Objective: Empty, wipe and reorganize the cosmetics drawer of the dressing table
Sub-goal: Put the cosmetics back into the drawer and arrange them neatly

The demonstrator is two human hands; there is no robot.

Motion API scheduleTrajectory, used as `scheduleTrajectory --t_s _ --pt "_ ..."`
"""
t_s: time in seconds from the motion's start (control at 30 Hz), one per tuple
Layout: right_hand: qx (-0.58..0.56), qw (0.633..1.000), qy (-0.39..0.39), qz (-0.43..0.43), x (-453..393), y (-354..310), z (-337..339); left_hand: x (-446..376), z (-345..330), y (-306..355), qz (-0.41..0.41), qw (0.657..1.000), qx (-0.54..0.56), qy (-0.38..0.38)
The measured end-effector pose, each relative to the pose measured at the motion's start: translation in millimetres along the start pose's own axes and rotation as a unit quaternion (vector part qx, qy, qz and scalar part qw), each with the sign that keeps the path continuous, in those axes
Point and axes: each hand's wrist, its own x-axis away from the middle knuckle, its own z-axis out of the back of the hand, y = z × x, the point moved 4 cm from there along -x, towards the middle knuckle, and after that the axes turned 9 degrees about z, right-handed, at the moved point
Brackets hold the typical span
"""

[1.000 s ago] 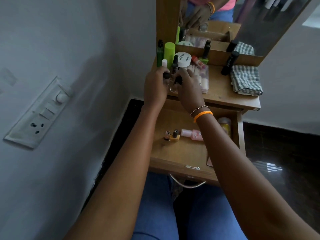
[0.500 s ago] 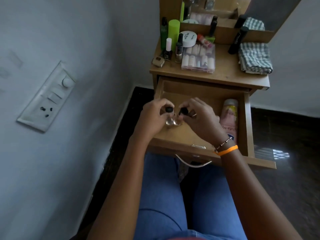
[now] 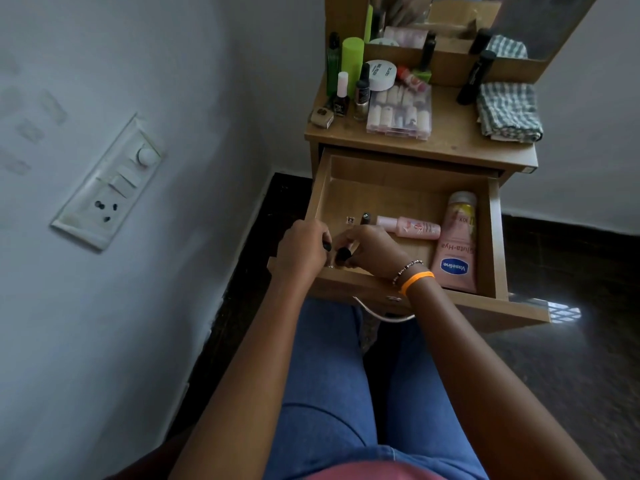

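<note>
Seated person, blue jeans [image 3: 325, 393], knees just short of the pulled-out drawer [image 3: 493, 233].

Left hand [image 3: 303, 252]: at the drawer's near left corner, fingers curled round a small black-capped bottle [image 3: 326, 244], mostly hidden by the hand.

Right hand [image 3: 372, 251]: just beside the left, fingers pinching a second black-capped bottle [image 3: 343, 254]; beaded bracelet and orange band [image 3: 417, 279] on the wrist.

Drawer: light wood, open box with a metal handle [image 3: 381, 315] on its front. Contents: pink Vaseline tube [image 3: 456, 244] lying along the right wall, cap far; pink spray bottle [image 3: 408, 226] on its side in the middle; a dark-capped small bottle [image 3: 365, 218] left of it; a tiny square item [image 3: 350, 220] further left, too small to identify.

Dressing table top [image 3: 450, 140], beyond the drawer: clear lidded box [image 3: 400, 114] of pale rolls at centre; nail polish bottles [image 3: 362, 98] to its left; green cylinder [image 3: 352, 62] and white round jar [image 3: 381, 74] behind; black tube [image 3: 472, 77] upright, right of centre; folded checked cloth [image 3: 509, 112] at far right.

Mirror [image 3: 485, 19] at the back.

Left wall: switchboard [image 3: 110, 181].
</note>
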Motion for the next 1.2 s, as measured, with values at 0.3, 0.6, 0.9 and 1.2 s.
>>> scheduleTrajectory --t_s 0.3,0.6,0.9,1.2 --pt "-0.005 1.0 -0.023 -0.02 -4.5 4.1 -5.5 -14.4 2.7 1.8 0.085 0.989 -0.057 -0.104" --pt "0.055 0.998 -0.043 -0.008 4.7 -15.8 21.0 -8.9 8.4 1.0 0.035 0.998 0.049 -0.028" --pt "0.047 0.958 0.275 0.064 -53.5 -31.8 122.4 -64.9 66.4 48.7 0.008 0.973 0.184 0.143" --pt "0.172 0.959 0.223 -0.021 -116.2 -10.5 145.4 -129.5 71.4 79.2 0.029 0.974 0.163 0.153"
